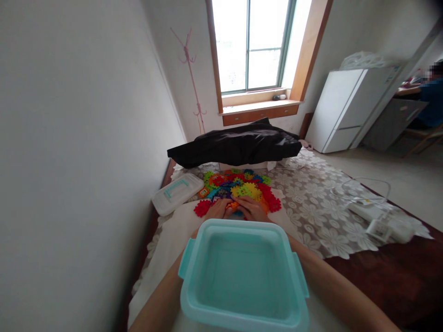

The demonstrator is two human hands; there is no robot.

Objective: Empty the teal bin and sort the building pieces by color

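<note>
Nearest us, an open teal tub [245,272] sits between our forearms, white cloth [176,235] showing to its left. Dark red wood of the bench [374,272] shows at lower right.

Just past the tub's far rim, our left hand [217,210] and right hand [254,210] meet, fingers of both bent in and closed on a small orange piece [231,206]; its outline is partly hidden. A red gear [201,208] lies beside the left hand, yellow gears [246,190] just beyond the right, part of a loose multicoloured heap.

Left of the heap, a pale lid [178,193] lies flat near the wall. Lace cloth [311,207] spreads to the right, with white items in clear plastic we cannot identify.

Farther: black sheet [238,143] across the far end, pink coat stand [191,74], window [263,50], white fridge [346,106], a person in blue [432,103] at the right edge.
</note>
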